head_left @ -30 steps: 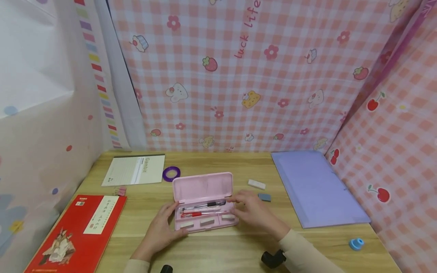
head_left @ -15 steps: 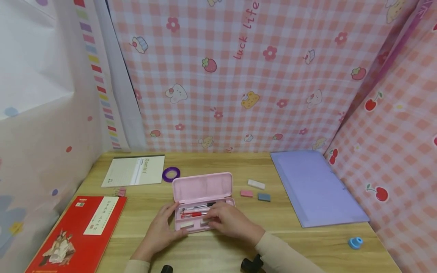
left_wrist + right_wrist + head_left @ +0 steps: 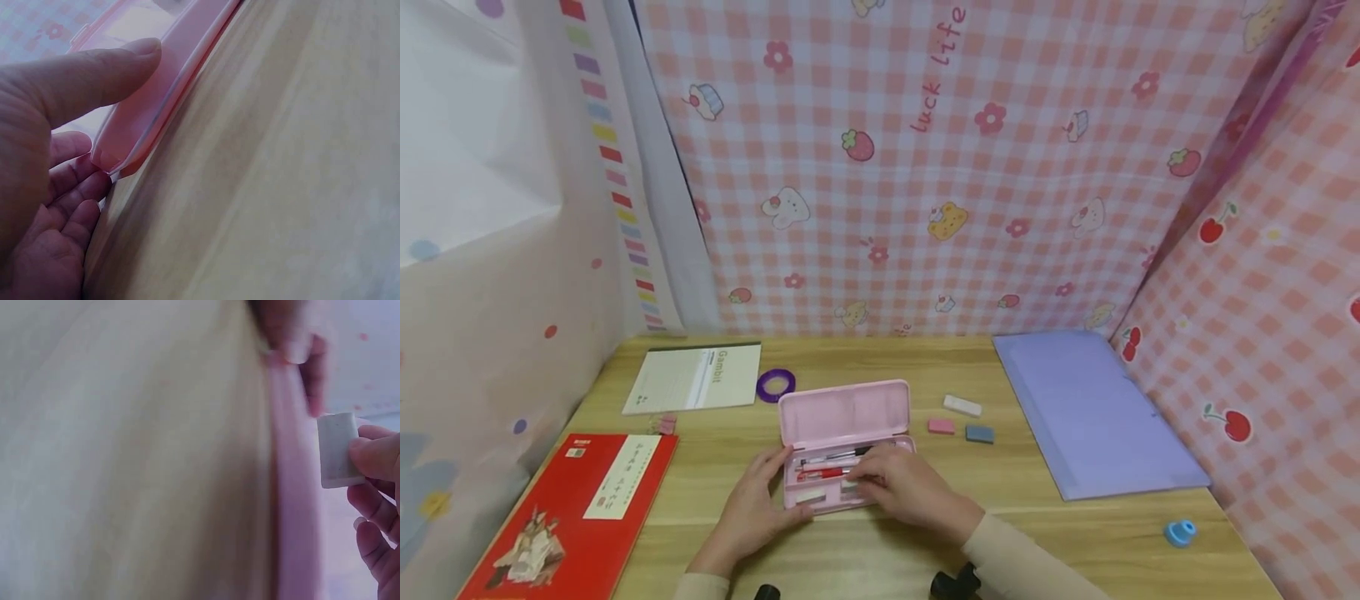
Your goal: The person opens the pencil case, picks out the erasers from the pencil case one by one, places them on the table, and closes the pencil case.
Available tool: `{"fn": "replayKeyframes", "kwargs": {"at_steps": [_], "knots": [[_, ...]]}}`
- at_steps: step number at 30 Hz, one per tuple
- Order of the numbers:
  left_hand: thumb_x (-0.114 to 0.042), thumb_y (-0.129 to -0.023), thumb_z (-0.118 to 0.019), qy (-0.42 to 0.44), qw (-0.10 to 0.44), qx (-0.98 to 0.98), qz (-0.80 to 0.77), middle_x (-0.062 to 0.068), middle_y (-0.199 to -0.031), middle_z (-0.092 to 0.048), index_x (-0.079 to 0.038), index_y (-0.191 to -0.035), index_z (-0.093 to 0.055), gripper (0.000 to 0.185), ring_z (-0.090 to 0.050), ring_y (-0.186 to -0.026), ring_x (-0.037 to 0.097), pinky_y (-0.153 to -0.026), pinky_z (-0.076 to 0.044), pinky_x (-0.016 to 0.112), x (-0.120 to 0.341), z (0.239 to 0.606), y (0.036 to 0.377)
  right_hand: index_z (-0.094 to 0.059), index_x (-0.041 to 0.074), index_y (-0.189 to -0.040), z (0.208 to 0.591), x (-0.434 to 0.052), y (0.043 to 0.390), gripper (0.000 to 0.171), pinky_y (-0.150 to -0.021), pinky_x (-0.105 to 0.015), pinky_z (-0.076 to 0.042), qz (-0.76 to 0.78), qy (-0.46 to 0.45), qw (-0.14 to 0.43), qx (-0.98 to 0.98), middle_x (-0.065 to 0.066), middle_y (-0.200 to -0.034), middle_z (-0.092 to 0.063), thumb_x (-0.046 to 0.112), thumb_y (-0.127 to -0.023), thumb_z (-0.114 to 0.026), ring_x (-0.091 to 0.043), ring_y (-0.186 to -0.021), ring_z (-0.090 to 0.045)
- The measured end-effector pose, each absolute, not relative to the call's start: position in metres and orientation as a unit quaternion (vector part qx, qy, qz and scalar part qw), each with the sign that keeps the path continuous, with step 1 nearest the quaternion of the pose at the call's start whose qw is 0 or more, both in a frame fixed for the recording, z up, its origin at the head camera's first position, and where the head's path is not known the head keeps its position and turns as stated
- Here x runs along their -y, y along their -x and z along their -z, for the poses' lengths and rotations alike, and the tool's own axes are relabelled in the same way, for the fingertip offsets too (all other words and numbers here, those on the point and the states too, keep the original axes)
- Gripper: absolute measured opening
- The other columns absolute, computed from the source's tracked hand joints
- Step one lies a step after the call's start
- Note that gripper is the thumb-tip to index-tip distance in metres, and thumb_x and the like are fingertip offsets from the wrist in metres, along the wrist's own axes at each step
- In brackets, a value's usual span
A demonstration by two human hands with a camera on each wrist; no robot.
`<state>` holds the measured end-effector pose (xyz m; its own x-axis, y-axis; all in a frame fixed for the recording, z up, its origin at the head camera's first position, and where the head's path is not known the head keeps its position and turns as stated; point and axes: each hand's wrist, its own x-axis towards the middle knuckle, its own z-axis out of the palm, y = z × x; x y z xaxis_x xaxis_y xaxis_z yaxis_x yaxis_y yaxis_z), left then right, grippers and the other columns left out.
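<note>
Looks partway | open pink pencil case (image 3: 844, 417) mid-table, left hand (image 3: 754, 502) gripping its left end | right hand (image 3: 904, 485) pinching a pale block (image 3: 337, 451) between fingers (image 3: 377, 456) | second pale block (image 3: 810, 497) inside, perhaps left to handle | white block (image 3: 962, 406), pink block (image 3: 942, 427), blue block (image 3: 980, 434) out, nearer the table's back edge

Lid (image 3: 845, 414) blocking behind, gap left of folder (image 3: 1101, 412)

Here's the bare left hand (image 3: 28, 134) holding the long pink plastic case (image 3: 134, 128), thumb stretched across, fingertips at the corner! Pale wood-grain tabletop (image 3: 262, 162) runs alongside.
</note>
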<state>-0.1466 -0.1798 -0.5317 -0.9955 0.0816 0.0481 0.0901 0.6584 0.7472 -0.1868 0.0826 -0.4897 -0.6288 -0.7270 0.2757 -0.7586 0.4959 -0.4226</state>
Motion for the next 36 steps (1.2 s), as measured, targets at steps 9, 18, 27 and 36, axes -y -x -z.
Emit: {"fn": "replayKeyframes", "kwargs": {"at_steps": [9,18,27,36], "knots": [[-0.048,-0.060,-0.088,0.054,0.013,0.909,0.413,0.015,-0.144,-0.041,-0.003,-0.144,-0.042,0.106,-0.037,-0.133,0.037,-0.109,-0.030,0.055,0.178,0.530,0.147,-0.074,0.017,-0.104,0.482,-0.156,0.192,0.019,-0.076,-0.028,-0.056,-0.355,-0.306,0.039,0.882,0.005,-0.101,-0.070,0.009,-0.087,-0.070,-0.007,-0.090,-0.063],[-0.050,-0.059,-0.087,0.051,0.012,0.910,0.411,0.016,-0.143,-0.041,-0.003,-0.144,-0.042,0.107,-0.038,-0.132,0.038,-0.109,-0.030,0.056,0.180,0.532,0.145,-0.074,0.024,-0.099,0.500,-0.203,0.205,0.017,-0.075,-0.027,-0.053,-0.319,-0.233,0.011,0.919,0.015,-0.094,-0.067,0.014,-0.086,-0.072,-0.004,-0.088,-0.061],[-0.052,-0.060,-0.086,0.050,0.008,0.909,0.414,0.016,-0.144,-0.041,-0.003,-0.144,-0.042,0.106,-0.037,-0.133,0.037,-0.109,-0.030,0.056,0.181,0.533,0.146,-0.074,0.024,-0.099,0.497,-0.198,0.210,0.016,-0.075,-0.026,-0.053,-0.287,-0.279,0.006,0.917,0.015,-0.092,-0.067,0.013,-0.087,-0.071,-0.002,-0.086,-0.060],[-0.053,-0.060,-0.085,0.048,0.007,0.911,0.410,0.015,-0.144,-0.041,-0.004,-0.144,-0.042,0.106,-0.036,-0.133,0.037,-0.109,-0.029,0.056,0.180,0.534,0.146,-0.075,0.021,-0.097,0.501,-0.189,0.220,0.014,-0.084,-0.035,-0.053,-0.274,-0.245,-0.005,0.930,0.010,-0.096,-0.069,0.012,-0.088,-0.069,-0.011,-0.096,-0.063]]}}
